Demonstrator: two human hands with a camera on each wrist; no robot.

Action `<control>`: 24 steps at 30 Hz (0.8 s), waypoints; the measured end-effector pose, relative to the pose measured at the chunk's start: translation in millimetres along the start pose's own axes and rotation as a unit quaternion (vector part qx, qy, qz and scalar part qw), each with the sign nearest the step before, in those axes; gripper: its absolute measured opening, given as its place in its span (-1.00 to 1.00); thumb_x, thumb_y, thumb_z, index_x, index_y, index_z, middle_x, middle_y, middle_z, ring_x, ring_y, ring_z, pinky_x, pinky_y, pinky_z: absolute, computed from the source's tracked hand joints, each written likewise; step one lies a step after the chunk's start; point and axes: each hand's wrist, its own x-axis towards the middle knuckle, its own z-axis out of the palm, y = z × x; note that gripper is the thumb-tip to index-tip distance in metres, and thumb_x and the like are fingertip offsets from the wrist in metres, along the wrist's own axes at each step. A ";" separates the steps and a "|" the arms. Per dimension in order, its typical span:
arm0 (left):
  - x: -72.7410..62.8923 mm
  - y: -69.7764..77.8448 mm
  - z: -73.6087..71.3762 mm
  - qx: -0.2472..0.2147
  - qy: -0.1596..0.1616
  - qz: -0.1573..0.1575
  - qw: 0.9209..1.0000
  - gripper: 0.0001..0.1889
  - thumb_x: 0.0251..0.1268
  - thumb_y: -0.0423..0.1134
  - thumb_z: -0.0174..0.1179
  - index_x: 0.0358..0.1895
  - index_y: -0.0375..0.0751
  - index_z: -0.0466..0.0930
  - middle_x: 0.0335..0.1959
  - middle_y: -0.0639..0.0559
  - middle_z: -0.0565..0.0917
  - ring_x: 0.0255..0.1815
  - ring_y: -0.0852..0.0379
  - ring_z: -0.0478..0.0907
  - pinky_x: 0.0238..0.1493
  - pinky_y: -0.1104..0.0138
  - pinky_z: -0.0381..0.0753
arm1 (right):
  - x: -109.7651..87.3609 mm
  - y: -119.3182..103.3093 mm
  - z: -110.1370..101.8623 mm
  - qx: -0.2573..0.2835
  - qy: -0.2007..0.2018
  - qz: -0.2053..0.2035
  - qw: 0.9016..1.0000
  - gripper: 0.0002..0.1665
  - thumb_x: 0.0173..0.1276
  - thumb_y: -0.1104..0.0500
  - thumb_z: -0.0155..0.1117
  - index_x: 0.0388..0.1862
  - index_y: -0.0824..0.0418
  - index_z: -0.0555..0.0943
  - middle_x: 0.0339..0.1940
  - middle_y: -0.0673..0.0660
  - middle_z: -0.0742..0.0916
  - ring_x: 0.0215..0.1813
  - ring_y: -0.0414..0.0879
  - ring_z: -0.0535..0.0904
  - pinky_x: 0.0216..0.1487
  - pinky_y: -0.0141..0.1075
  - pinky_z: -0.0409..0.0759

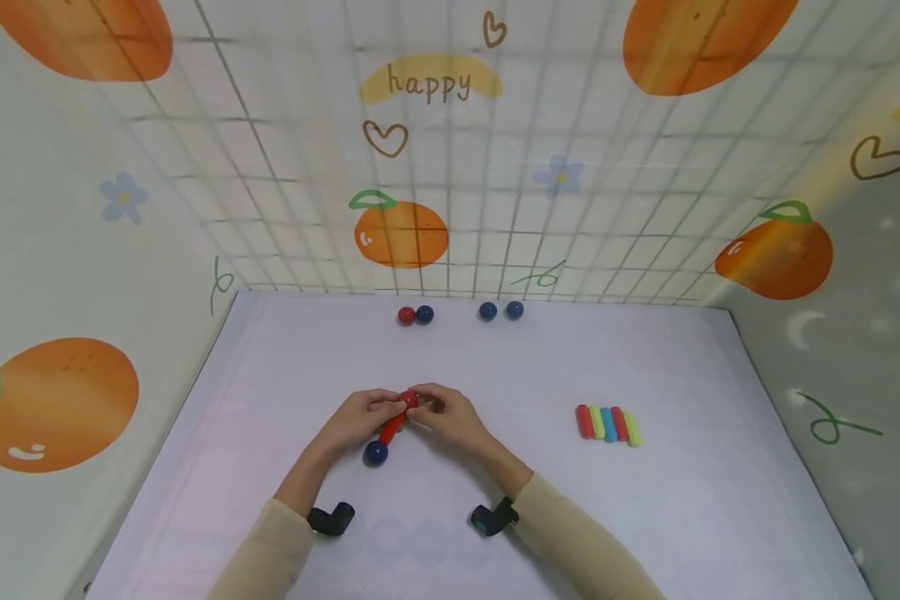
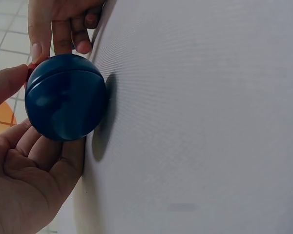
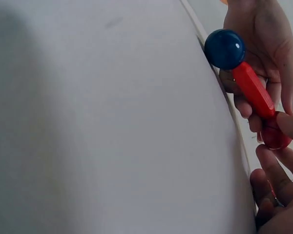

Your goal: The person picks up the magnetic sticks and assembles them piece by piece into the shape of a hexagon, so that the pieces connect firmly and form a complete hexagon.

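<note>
Near the table's middle, my left hand and right hand meet around a red ball. A red rod runs from this ball to a dark blue ball, nearer to me. In the right wrist view, my right thumb and finger pinch the red ball; my left thumb and fingers hold it from the other side, where the rod joins. The blue ball hides the rod and most of the red ball in the left wrist view.
Along the back edge lie a red ball beside a blue ball, and two more blue balls, one left, one right. A row of several coloured rods lies to the right. Patterned cloth walls enclose the white table.
</note>
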 end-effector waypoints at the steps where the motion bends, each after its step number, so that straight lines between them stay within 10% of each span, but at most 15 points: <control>1: 0.1 -0.2 0.0 -0.001 0.000 -0.001 1.000 -0.49 0.35 0.10 0.27 0.17 -0.21 0.61 -0.26 0.04 0.76 -0.21 0.04 0.63 -0.12 0.21 0.53 | -0.3 -0.5 0.1 -0.002 0.000 0.001 1.000 -0.59 0.37 0.06 0.40 0.19 0.03 0.65 -0.09 -0.10 0.73 -0.21 -0.13 0.57 -0.18 -0.27 0.54; 10: -1.5 0.8 1.4 -0.025 0.003 -0.017 1.000 -0.48 0.36 0.08 0.27 0.20 -0.22 0.58 -0.26 0.01 0.76 -0.19 0.06 0.67 -0.05 0.21 0.57 | -12.1 -5.0 -14.2 -0.016 0.035 0.005 0.999 -0.50 0.38 0.09 0.39 0.26 0.14 0.58 -0.08 0.03 0.72 -0.16 -0.10 0.60 -0.22 -0.29 0.61; 24: -0.4 -2.4 4.9 -0.052 0.011 -0.039 0.998 -0.48 0.36 0.02 0.29 0.24 -0.23 0.54 -0.23 -0.03 0.76 -0.19 0.04 0.68 -0.10 0.26 0.59 | -79.1 -5.5 -91.2 -0.092 0.161 0.031 0.982 -0.56 0.33 0.15 0.44 0.18 0.13 0.63 -0.11 0.04 0.72 -0.10 -0.02 0.58 -0.17 -0.21 0.58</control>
